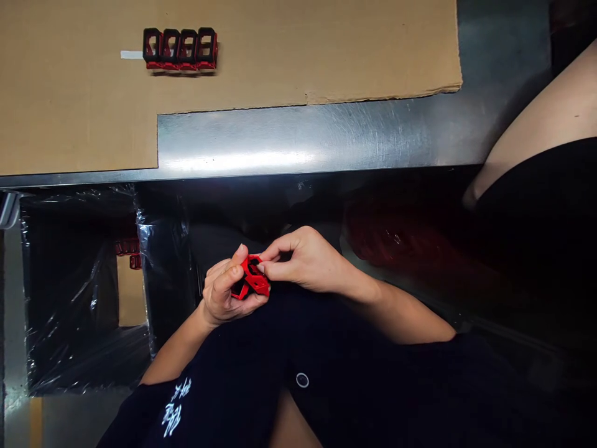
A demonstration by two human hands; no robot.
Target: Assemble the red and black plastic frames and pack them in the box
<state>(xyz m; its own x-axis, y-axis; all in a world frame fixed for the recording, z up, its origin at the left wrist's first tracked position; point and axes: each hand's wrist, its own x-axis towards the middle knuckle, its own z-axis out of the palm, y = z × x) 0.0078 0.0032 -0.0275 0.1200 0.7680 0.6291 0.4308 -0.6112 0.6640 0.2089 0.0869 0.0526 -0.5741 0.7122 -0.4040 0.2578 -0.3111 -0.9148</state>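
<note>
A red plastic part with angular openings (pixel 252 278) is held above my lap. My left hand (pixel 227 292) cradles it from below, with the thumb across its front. My right hand (pixel 300 260) pinches its upper right side between thumb and fingers. Its lower portion is partly hidden by my left fingers. A row of several black-and-red framed parts (pixel 180 48) lies on a brown cardboard sheet (pixel 84 106), well beyond both hands.
The cardboard rests on a scratched steel table (pixel 298 143). At lower left, a bin lined with clear plastic (pixel 84 292) holds some red parts (pixel 128 247). A dim red mass (pixel 387 233) lies to the right. Another person's bare arm (pixel 541 124) enters at right.
</note>
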